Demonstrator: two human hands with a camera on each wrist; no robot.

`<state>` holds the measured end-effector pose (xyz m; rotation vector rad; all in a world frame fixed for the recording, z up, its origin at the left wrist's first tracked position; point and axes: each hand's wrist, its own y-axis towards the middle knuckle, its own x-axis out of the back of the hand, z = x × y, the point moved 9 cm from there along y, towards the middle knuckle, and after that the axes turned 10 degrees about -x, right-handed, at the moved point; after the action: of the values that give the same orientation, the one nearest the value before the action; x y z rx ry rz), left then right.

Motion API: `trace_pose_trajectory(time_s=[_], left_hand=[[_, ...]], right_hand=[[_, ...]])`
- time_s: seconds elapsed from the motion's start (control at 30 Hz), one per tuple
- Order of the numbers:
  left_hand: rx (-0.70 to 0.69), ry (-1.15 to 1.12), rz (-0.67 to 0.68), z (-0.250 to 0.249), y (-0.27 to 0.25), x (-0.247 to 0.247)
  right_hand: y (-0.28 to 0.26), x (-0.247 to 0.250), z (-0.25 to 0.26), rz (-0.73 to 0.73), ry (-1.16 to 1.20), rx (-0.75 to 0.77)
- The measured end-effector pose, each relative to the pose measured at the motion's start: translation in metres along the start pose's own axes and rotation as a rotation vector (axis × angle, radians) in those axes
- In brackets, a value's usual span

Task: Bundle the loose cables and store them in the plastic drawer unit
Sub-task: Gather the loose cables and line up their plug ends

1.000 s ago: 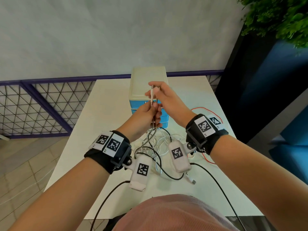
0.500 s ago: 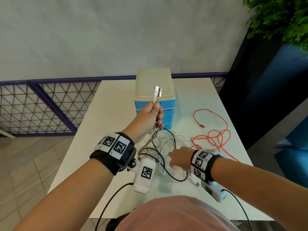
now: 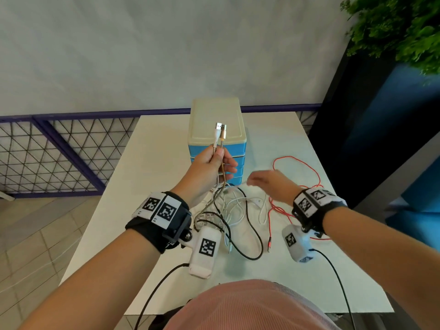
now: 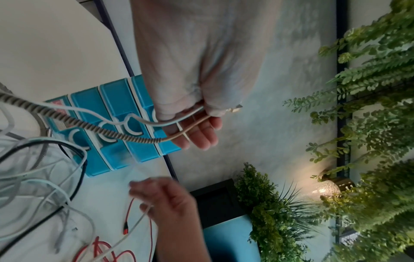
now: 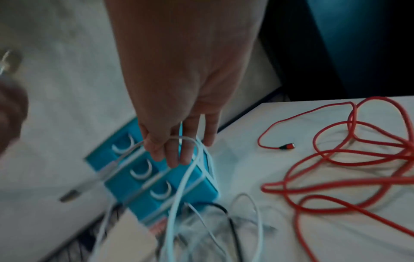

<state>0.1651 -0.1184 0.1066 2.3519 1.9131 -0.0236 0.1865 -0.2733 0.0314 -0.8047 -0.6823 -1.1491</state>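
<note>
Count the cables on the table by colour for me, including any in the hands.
Red cable: 1
Black cable: 1
Gold braided cable: 1, held in the left hand
White cable: 1 for sure, in the same hand; the tangle hides whether other white strands are separate cables
Total: at least 4

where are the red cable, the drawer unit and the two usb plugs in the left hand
red cable (image 5: 349, 182): right wrist view, on a strand of its tangled loops.
drawer unit (image 3: 215, 116): head view, on its cream top.
usb plugs (image 3: 221, 127): head view, between the white and gold plugs, above the left hand (image 3: 209, 167).
</note>
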Motion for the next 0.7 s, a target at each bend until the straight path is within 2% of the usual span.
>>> trace_pose_trajectory(time_s=[0.1,0.17,0.3,0.43,0.6,0.7], left_hand=[[-0.029,-0.037,-0.061,-0.002,0.005,0.005],[-0.056,-0.038,-0.088,-0.005,0.009,0.008],[-0.081,-0.009,-0.135,-0.009,0.013,0.014],[-0.079,0.034,-0.188,-0.009,0.012,0.020],[-0.100,0.083,-0.184,-0.011,0.014,0.025],[-0.117,0.059,-0.190,-0.014,0.012,0.023]], right_hand=[[0.005,0.031,0.012,-0.006,0.523,-0.052],[0.005,0.044,0.026,-0.012,0.669,-0.056],[0.002,0.057,0.069,-0.012,0.708,0.036],[-0.004,0.051,0.102,0.052,0.780,0.093],[-0.010,0.035,0.122,0.096,0.731,0.090],[-0.011,0.034,0.122,0.073,0.763,0.055]])
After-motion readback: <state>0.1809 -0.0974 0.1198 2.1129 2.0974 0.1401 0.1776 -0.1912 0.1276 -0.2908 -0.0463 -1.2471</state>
